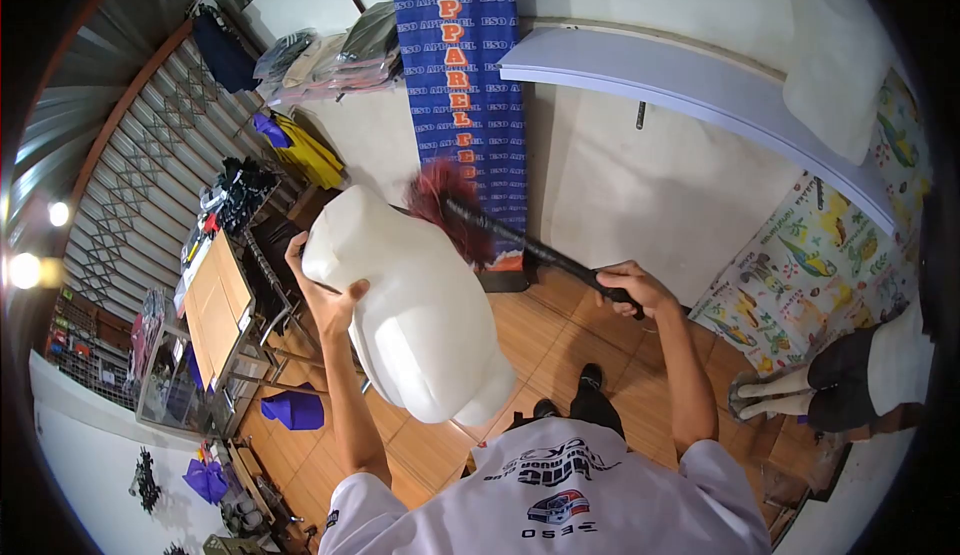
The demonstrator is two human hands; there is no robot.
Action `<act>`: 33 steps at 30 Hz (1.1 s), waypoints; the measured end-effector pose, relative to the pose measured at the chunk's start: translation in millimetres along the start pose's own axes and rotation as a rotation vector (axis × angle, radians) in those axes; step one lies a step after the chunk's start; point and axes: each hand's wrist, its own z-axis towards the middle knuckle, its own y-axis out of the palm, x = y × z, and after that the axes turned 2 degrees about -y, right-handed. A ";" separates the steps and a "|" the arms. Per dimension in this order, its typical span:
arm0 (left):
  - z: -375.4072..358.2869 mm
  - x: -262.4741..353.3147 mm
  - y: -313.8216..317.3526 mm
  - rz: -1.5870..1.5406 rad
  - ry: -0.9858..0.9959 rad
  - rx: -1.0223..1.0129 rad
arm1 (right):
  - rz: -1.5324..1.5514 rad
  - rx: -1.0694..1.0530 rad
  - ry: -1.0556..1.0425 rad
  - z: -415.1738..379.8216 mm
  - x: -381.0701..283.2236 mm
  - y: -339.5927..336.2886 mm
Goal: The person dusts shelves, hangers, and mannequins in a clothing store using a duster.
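Note:
My left hand (335, 305) grips a white mannequin torso (425, 320) near its narrow end, with the thumb on the near face. The torso is held tilted in front of my chest. My right hand (638, 292) is wrapped round the black handle of a duster (540, 247). Its dark red fluffy head (450, 215) is beside the far edge of the torso and overlaps it slightly in this view.
A blue lettered banner (455, 65) stands ahead, beside a long white wall shelf (690, 90). Packed clothes (330, 50) lie at upper left. A wooden-topped table (217, 300) stands left, with a purple cloth (293, 410) nearby. At right is a mannequin in black shorts (840, 380).

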 end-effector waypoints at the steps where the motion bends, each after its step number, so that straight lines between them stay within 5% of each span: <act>1: -4.8 0.5 3.8 0.001 -0.003 0.008 | -0.006 -0.005 0.004 -8.9 -8.0 -1.0; 5: -11.1 -8.2 15.6 0.070 -0.005 0.010 | -0.430 0.276 -0.262 -50.1 -63.4 16.0; 11: -16.8 -12.5 43.7 0.111 -0.107 0.080 | -0.195 0.804 -0.919 -89.1 -111.1 66.1; 14: -12.2 -39.9 48.1 0.129 -0.121 0.106 | -0.331 0.742 -0.853 -97.6 -106.6 72.1; 15: -9.2 -45.7 50.9 0.139 -0.129 0.118 | -0.923 0.652 -0.888 -103.6 -102.6 46.0; 18: -4.2 -56.4 51.8 0.162 -0.115 0.117 | -1.259 0.388 -0.888 -116.7 -120.8 56.0; 19: -0.8 -58.8 55.5 0.176 -0.092 0.111 | -1.141 0.598 -0.938 -114.1 -126.0 62.8; 21: -0.7 -61.8 61.4 0.121 -0.098 0.108 | -0.812 0.964 -0.717 -117.3 -123.3 62.1; 24: 6.5 -60.0 65.8 0.156 -0.070 0.113 | -0.301 0.896 -0.851 -110.5 -118.4 64.8; 26: 9.7 -56.5 68.7 0.127 -0.098 0.108 | -1.122 0.518 -0.978 -118.2 -121.1 53.4; 28: 12.8 -55.7 77.4 -0.141 -0.103 0.148 | -1.214 0.499 -0.933 -122.3 -121.5 49.4; 29: 14.7 -58.6 74.7 0.011 -0.083 0.129 | -1.309 0.481 -0.890 -125.1 -123.5 48.5; 31: 15.6 -53.1 75.5 0.140 -0.102 0.125 | -1.192 0.642 -0.817 -124.9 -128.3 61.4; 33: 17.5 -56.4 76.4 0.135 -0.103 0.108 | -0.682 1.021 -0.933 -108.4 -116.9 59.5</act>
